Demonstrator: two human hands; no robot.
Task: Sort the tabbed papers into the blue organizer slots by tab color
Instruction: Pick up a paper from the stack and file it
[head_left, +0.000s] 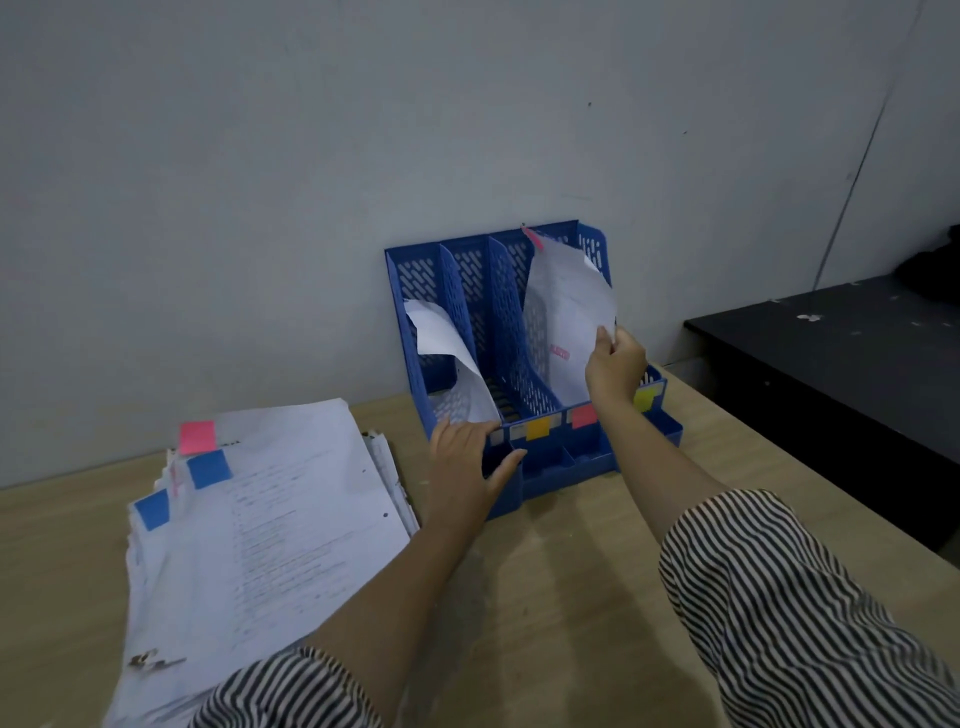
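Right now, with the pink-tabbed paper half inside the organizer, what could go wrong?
The pink-tabbed paper, pinched by the right hand, is bent and may crease or catch on the blue organizer divider. The curled paper in the leftmost slot could flop out. The left hand only rests on the front, so the organizer may shift.

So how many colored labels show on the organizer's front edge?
3 in view: an orange label, a pink label and a yellow label, left to right. The left hand covers the leftmost slot's front, so another may be hidden.

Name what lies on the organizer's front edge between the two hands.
In the head view, an orange label and a pink label on the blue organizer.
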